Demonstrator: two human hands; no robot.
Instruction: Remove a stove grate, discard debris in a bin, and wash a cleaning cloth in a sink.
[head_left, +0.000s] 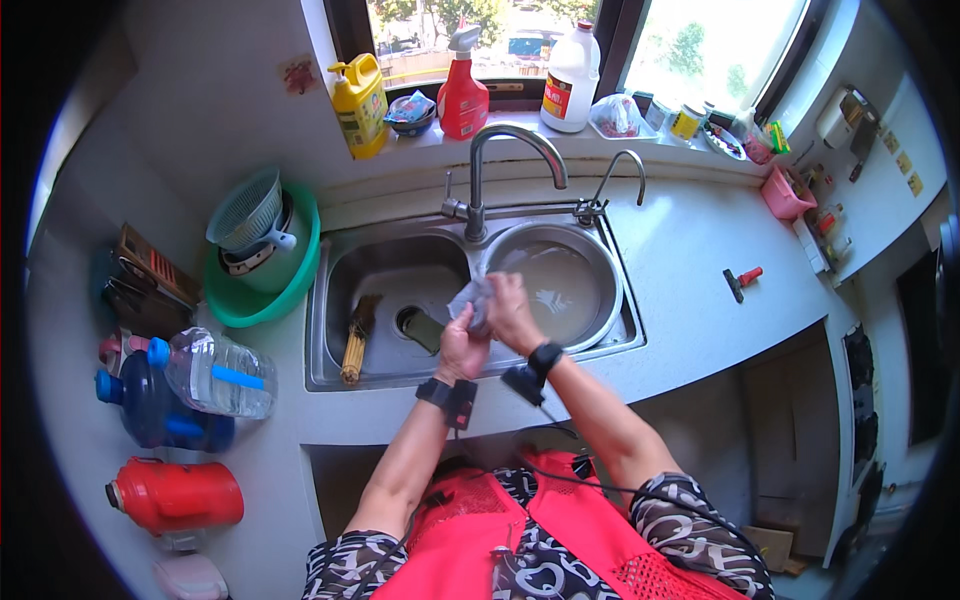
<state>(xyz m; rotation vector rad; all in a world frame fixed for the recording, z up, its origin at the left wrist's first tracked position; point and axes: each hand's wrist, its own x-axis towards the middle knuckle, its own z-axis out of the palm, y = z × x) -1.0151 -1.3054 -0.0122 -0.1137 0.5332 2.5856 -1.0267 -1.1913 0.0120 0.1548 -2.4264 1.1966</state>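
A crumpled grey cloth (471, 306) is bunched between my two hands, above the divider of a double stainless steel sink (319, 315). My left hand (461, 351) grips it from below. My right hand (514, 313) closes on its right side, fingers partly hidden from me. Just right of them, a round metal basin (616, 300) filled with cloudy water sits in the right bowl. In the left bowl lie a bundled-stick pot brush (355, 346) with dark bristles and a dark green object (422, 332) by the drain.
A tall faucet (475, 172) and a thin tap (616, 161) rise behind the sink. Left are a green basin (311, 262) with nested colanders, water jugs (225, 375) and a red thermos (180, 495). A red-handled scraper (742, 281) lies right. Bottles (463, 97) line the sill.
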